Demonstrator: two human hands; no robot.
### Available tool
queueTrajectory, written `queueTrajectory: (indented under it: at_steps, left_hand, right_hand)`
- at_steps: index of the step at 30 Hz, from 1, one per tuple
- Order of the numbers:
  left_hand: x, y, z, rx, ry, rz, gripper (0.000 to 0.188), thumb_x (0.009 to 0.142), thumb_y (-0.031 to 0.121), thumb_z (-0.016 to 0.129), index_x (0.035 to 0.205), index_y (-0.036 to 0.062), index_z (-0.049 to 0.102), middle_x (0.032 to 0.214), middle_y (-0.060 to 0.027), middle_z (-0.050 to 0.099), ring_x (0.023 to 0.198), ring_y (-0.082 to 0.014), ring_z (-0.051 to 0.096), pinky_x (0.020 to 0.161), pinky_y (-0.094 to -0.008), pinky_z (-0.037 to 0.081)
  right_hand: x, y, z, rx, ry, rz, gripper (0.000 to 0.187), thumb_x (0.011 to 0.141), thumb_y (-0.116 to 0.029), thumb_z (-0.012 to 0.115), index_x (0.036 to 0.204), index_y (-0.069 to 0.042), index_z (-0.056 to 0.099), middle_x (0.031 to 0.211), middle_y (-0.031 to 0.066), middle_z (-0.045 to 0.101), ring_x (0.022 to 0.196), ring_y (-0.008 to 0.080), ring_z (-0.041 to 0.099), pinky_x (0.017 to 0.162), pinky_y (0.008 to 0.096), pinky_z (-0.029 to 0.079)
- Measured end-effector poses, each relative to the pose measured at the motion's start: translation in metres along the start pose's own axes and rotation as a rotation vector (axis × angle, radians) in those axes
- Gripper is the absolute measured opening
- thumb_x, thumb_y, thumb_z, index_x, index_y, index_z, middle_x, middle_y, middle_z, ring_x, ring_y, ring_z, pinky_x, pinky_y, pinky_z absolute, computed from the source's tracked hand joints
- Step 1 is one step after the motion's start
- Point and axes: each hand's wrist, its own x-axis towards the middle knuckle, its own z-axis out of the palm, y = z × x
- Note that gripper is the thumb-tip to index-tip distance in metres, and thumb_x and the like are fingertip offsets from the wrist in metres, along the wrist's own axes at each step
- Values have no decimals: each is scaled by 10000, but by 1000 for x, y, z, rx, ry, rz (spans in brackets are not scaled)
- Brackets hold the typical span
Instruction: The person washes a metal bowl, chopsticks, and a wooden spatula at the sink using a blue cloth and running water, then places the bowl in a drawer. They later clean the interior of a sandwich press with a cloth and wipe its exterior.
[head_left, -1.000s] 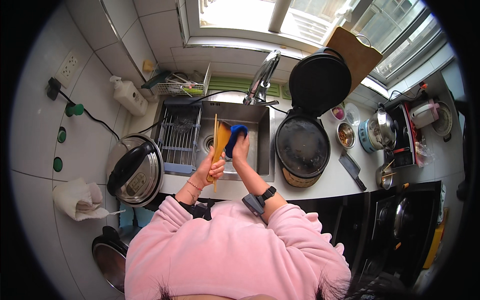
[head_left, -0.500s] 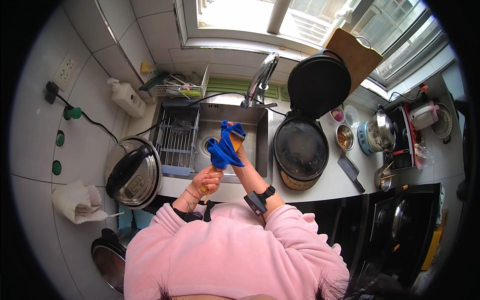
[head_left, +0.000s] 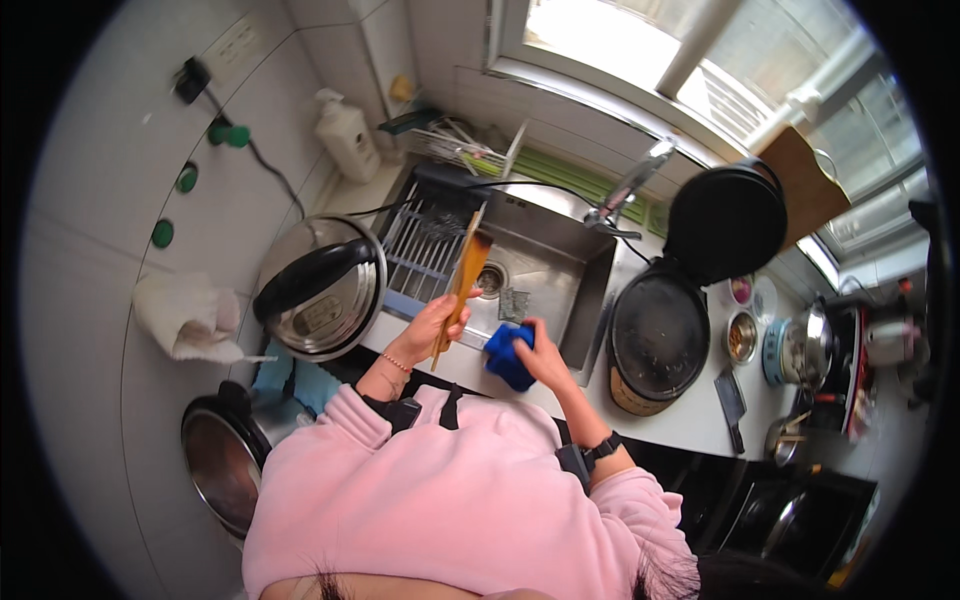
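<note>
White counter [head_left: 692, 415] surrounds the steel sink [head_left: 597, 285] at mid-frame. Just left of centre, I see the left hand [head_left: 436, 326] curled round a wooden spatula [head_left: 470, 265]; below centre, the right hand [head_left: 541, 352], fingers bent, clutches a bunched blue cloth [head_left: 508, 360].

I am finding open room over the right part of the sink [head_left: 565, 270], but the faucet [head_left: 630, 187] is leaning over its back edge. The drying rack [head_left: 418, 250] is blocking the left part, with a spatula [head_left: 466, 275] slanting near it. On the right the open griddle [head_left: 660, 335] is standing tall; between it and the cleaver [head_left: 730, 400], bare worktop [head_left: 697, 413] is leaving a passage.
</note>
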Motion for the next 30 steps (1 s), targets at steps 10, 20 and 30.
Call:
queueTrajectory:
  at_steps: [10, 20, 30]
  left_hand:
    - [10, -41, 10, -206, 191, 306, 187, 973, 209, 447, 1107, 78, 442, 886, -25, 501, 787, -111, 530, 727, -238, 479]
    - [-6, -37, 7, 656, 714, 673, 210, 984, 174, 403, 1055, 16, 522, 886, -46, 590, 797, -97, 564, 734, -248, 470]
    - [-118, -44, 1, 609, 1088, 650, 190, 990, 174, 350, 1025, 31, 470, 669, -9, 460, 537, -54, 351, 487, -201, 292]
  right_hand:
    - [11, -65, 24, 229, -299, -197, 452, 904, -264, 560, 1212, 43, 435, 856, 193, 654, 784, 202, 648, 678, 313, 496]
    - [36, -84, 39, -46, -180, -382, 173, 909, -120, 464, 946, 7, 576, 834, 150, 672, 784, 328, 657, 690, 373, 495]
    - [137, -236, 102, -101, -207, -1073, 415, 651, -175, 782, 946, -3, 548, 872, 124, 511, 689, 286, 529, 609, 358, 412]
